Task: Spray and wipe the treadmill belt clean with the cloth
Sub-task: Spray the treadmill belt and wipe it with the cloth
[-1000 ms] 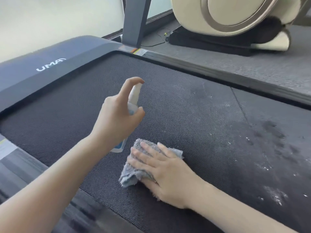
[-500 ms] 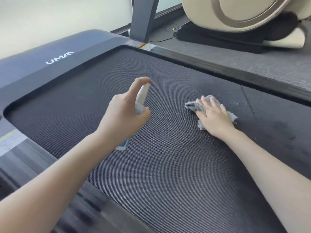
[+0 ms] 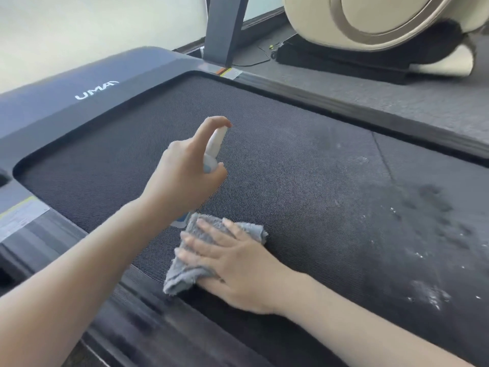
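Note:
The dark textured treadmill belt (image 3: 304,181) fills the middle of the head view. My left hand (image 3: 182,176) grips a small white spray bottle (image 3: 215,147) above the belt, index finger curved over its top. My right hand (image 3: 232,263) lies flat, fingers straight, pressing a grey cloth (image 3: 185,276) onto the belt near its front edge. The cloth sits just below the bottle's base. White specks and dark wet patches (image 3: 428,207) mark the belt at the right.
The treadmill's grey front hood (image 3: 87,83) with white lettering lies at the upper left. A dark upright post (image 3: 225,30) rises behind it. The side rails (image 3: 344,102) border the belt. A beige machine (image 3: 383,22) stands on the grey floor mat beyond.
My right hand has slid the cloth from the far side of the belt back to the near edge, below the bottle. My left hand has kept the bottle in about the same place.

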